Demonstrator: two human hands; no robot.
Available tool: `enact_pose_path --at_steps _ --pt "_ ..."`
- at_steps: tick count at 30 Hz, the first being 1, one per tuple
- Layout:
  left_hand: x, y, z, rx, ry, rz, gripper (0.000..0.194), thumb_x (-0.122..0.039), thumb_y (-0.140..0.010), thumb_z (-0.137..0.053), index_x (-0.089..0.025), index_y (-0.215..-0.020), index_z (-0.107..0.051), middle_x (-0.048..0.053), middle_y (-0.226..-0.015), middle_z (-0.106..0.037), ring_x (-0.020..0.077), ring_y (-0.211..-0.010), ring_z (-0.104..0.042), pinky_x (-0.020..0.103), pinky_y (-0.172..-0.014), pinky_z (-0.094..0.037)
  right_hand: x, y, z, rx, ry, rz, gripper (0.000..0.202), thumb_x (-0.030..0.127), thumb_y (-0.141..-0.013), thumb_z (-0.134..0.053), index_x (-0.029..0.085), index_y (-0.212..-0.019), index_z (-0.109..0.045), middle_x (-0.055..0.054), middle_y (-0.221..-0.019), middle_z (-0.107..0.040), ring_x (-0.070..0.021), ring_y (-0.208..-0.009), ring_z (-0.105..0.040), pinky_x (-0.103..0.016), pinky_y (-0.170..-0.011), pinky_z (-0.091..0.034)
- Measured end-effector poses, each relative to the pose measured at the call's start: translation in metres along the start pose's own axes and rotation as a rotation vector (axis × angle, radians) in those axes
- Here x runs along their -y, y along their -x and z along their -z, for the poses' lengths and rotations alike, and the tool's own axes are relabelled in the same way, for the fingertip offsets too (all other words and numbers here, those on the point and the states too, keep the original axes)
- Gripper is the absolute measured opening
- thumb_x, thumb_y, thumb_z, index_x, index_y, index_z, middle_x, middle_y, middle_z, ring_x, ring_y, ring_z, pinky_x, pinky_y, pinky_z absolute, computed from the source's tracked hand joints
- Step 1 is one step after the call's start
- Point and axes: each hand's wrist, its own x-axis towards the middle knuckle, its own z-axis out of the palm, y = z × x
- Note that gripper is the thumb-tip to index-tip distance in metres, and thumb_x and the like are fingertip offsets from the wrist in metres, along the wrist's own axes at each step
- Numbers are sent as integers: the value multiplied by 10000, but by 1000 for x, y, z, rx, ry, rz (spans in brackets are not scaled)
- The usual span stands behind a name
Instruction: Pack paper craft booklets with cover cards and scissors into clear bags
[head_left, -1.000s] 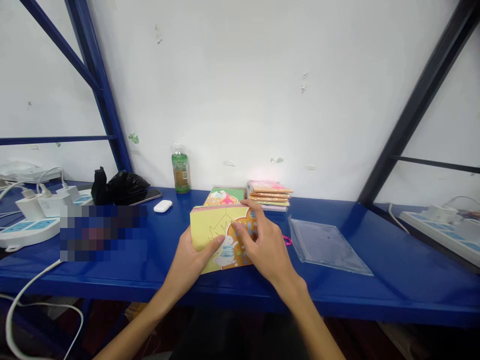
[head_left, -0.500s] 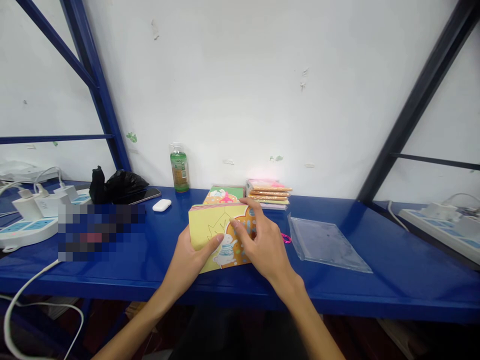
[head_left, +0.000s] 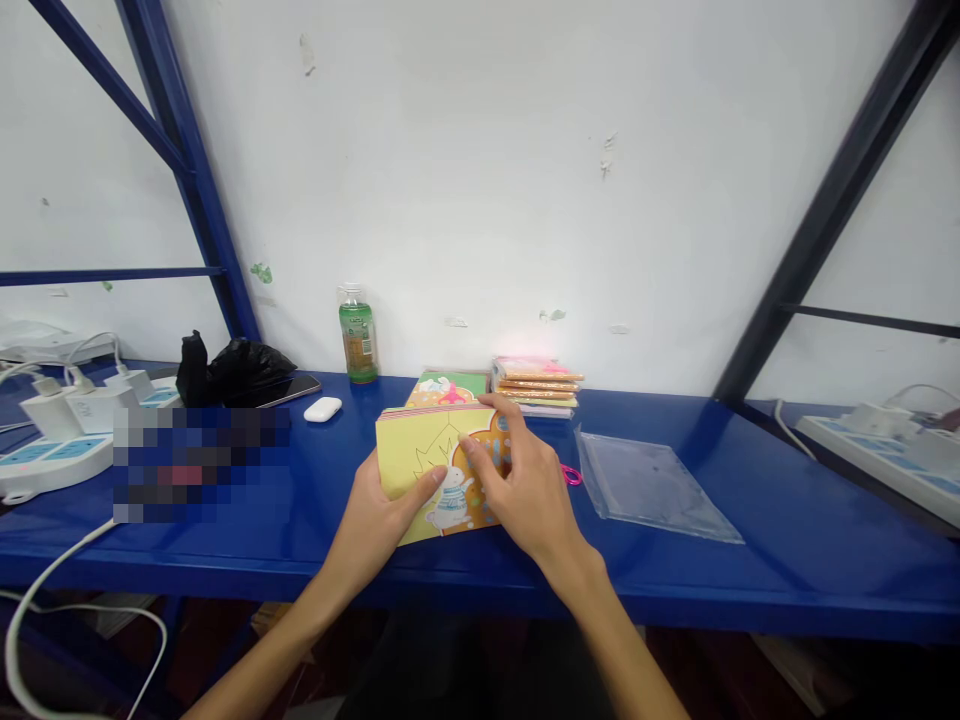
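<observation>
White wall [head_left: 450,170]: scuffed.
Blue tabletop [head_left: 315,500]: smooth, glossy.
Left hand [head_left: 384,508], right hand [head_left: 534,490]: grip clasped on rectangular, yellow-and-orange paper stack [head_left: 405,445].

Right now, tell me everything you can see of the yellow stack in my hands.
The yellow stack looks like paper sheets, pinkish edges showing along its top. The front shows dark outlines, a white rabbit in a blue patterned sweater and an orange area at right. It is tilted, front facing you, over the blue table; whether they touch is unclear. Your left hand holds its left side, your right hand its right, both thumbs on the front.
</observation>
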Motion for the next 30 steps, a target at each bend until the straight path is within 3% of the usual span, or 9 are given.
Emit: enact_pose_path --at_steps 8,17,30 --pt "3 -1 1 25 17 -6 678 -439 -780 -792 -152 -1346 -551 150 -1317 -695 360 -1116 -704 427 -833 -625 0 0 0 -7 0 13 432 432 -969 -536 342 -1387 -472 -5 -970 -728 -192 -720 -647 -315 -711 -473" --pt "-4 2 -2 -26 -25 -1 580 -467 -763 -785 -145 -1219 -627 154 -1258 -728 354 -1040 -736 416 -779 -636 -2 0 -2 -29 -1 29 427 424 -973 -525 322 -1386 -481 -17 -999 -736 -197 -758 -666 -322 -722 -489" --pt "1 1 -1 -9 6 -14 712 -458 -760 -800 -164 -1365 -568 157 -1295 -709 355 -1047 -735 419 -786 -634 -1 0 -2 -29 -9 30 424 417 -974 -529 313 -1382 -482 -31 -1044 -737 -213 -815 -680 -350 -766 -506"
